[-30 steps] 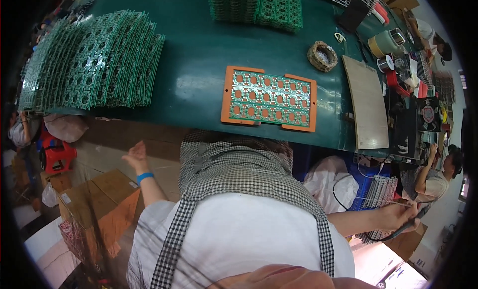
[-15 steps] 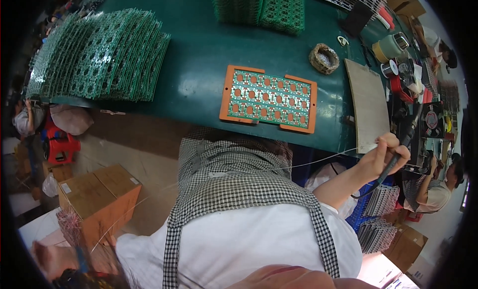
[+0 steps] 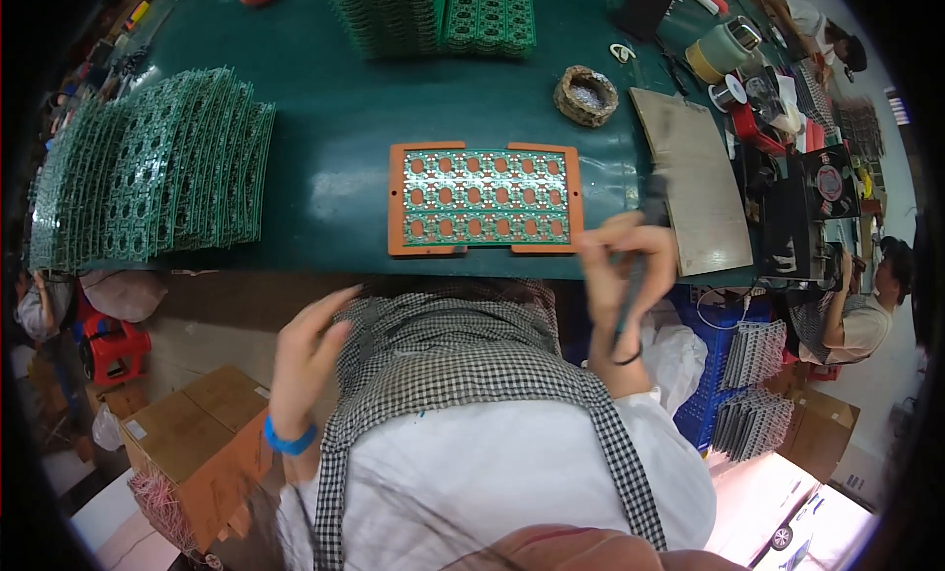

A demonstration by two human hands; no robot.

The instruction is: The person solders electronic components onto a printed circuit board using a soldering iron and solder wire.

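Observation:
My left hand [image 3: 310, 349] is raised in front of the apron at the table's near edge, its fingers apart and nothing visible in them. My right hand [image 3: 645, 251] grips a soldering iron [image 3: 633, 290] by its dark handle, near the right end of an orange fixture [image 3: 397, 217]. Motion blurs the iron's far part, and I cannot make out its tip. In the fixture lies a green circuit board panel [image 3: 487, 180] with rows of oval openings that show orange.
Stacks of green panels stand at the left [image 3: 157, 167] and the back [image 3: 487, 20]. Right of the fixture are a rough round bowl [image 3: 586, 96], a tan board [image 3: 689, 187], a solder spool [image 3: 727, 94] and a flask [image 3: 724, 49]. Another person [image 3: 866, 320] sits at far right.
My right hand has moved left with the soldering iron, toward the fixture. The left hand has come up into view, and the thin wire no longer shows. The view has shifted slightly.

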